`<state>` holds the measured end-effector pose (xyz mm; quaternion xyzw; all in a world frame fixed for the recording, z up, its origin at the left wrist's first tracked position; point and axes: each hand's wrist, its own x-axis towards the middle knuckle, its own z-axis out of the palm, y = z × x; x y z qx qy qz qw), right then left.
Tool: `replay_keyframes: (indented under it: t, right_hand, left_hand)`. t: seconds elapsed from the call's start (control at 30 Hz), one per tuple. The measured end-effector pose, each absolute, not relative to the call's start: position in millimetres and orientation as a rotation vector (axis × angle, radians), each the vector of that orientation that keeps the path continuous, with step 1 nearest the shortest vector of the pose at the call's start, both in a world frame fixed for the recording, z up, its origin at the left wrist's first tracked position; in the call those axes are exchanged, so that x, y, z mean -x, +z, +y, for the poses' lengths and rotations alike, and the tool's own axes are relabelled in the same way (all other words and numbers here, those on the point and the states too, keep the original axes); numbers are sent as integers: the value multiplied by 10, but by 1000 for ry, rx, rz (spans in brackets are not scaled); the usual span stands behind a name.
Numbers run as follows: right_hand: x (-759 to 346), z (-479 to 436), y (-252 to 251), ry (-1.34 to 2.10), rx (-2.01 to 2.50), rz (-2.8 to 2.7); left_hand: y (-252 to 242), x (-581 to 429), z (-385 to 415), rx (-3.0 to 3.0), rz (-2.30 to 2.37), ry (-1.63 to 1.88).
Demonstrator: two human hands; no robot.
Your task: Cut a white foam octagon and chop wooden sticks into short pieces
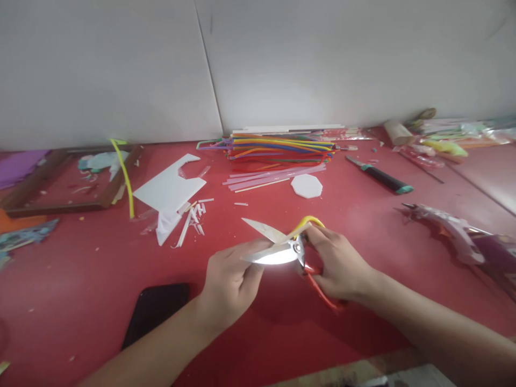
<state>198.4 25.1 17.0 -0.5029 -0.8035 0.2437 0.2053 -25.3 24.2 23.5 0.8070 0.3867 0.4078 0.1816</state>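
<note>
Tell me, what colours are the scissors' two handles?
The upper handle is yellow, the lower handle red; the head view shows both.

So the scissors [297, 248] are the chunky kind, shiny silver blades, one yellow handle and one red, gripped in the right hand [341, 260]. Blades are spread wide, tips pointing left, held up over the red counter [250, 349]. Then there's a skinny pale strip [297, 232], slanting up to the right across the open blades near the pivot, lower end at the left hand's [229, 282] fingers.
</note>
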Motion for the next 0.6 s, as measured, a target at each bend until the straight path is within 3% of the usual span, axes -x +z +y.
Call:
replay_keyframes:
  t: [0.37,0.6]
  right_hand:
    - [-1977,295,186,427,1324,-2332]
    - [-2001,320,224,308,1107,-2324]
  left_hand:
    - [251,199,251,-2150,1037,1119]
    - [315,155,246,-2351,1014,1334]
